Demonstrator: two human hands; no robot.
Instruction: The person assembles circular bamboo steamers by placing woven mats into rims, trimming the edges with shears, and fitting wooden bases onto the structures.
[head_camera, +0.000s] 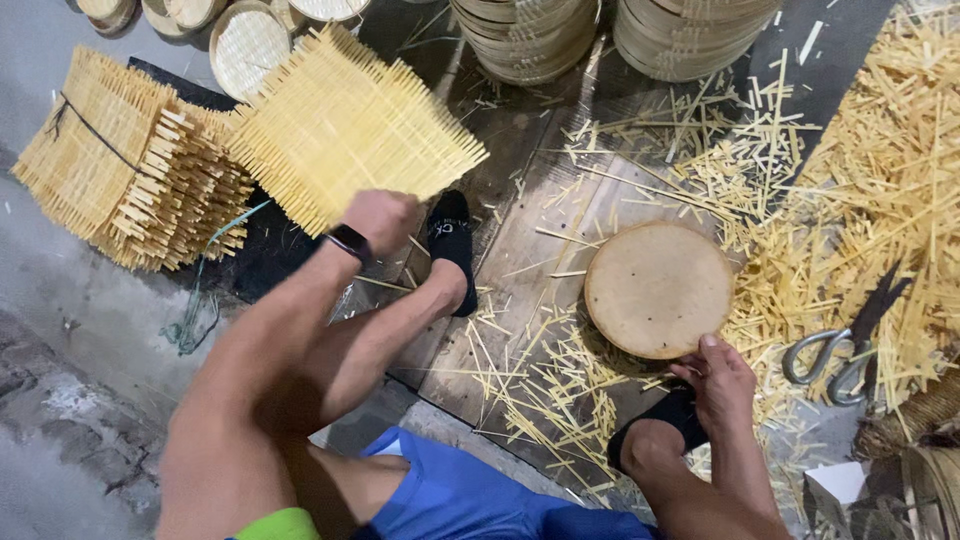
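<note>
Sitting low on a workshop floor, a person lifts a square woven bamboo mat (350, 125) in the left hand (380, 220), which is clamped on the mat's lower edge in the upper middle of the frame. The mat tilts up and away, its loose strip ends bristling on all sides. A dark wristband (348, 241) circles that wrist. The right hand (718, 375), at lower right, grips the near rim of a round wooden disc (657, 288) that lies flat on the dark floor boards (520, 230). The two hands are well apart.

A bound stack of similar mats (130, 170) sits at the upper left, just beside the raised mat. Round bamboo steamer rings (600, 35) are stacked along the top edge, with small woven lids (247, 45) to their left. Cut bamboo slivers (880, 150) heap thickly down the right side and scatter under the disc. Large metal shears (845, 345) lie on the slivers at right, near the right hand. The person wears blue shorts (470, 500) and black socks (452, 240), one foot planted near the frame's centre.
</note>
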